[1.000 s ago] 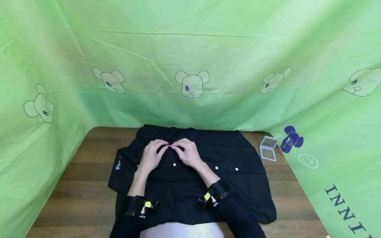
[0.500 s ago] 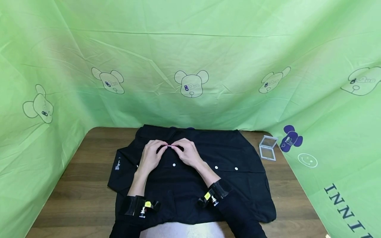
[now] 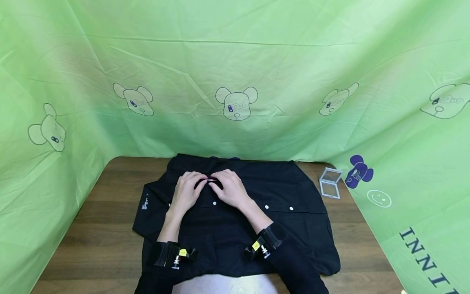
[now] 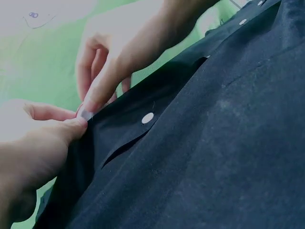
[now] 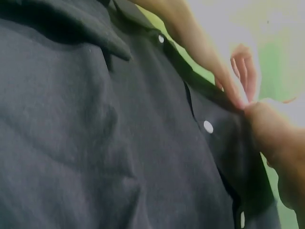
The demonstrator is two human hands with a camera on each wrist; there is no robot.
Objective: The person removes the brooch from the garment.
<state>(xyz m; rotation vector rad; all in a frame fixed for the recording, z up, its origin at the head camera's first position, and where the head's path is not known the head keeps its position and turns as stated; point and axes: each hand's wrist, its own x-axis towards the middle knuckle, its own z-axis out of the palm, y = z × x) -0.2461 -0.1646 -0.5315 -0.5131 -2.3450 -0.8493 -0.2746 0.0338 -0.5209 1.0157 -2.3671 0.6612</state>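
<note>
A black shirt (image 3: 293,183) with white buttons lies spread on the wooden table. Over its upper part, my left hand (image 3: 186,192) pinches a small, thin, pale piece with a reddish edge (image 4: 85,113); its kind is unclear. My right hand (image 3: 230,190) meets it from the other side, thumb and forefinger at the same piece, the thumb touching it in the left wrist view. In the right wrist view the fingertips of both hands meet near the shirt's edge, and the piece is hidden. A white button (image 4: 148,118) sits close to the hands.
At the table's right edge stands a small clear hinged case (image 3: 330,183), opened out. A green cloth with bear-head prints (image 3: 236,134) hangs behind and around the wooden table (image 3: 95,220). The shirt's sleeve (image 3: 150,212) with a white print lies at left.
My right thumb and forefinger have parted a little and the right hand has shifted slightly, showing more of the small piece. The left hand, shirt and case stay as they were.
</note>
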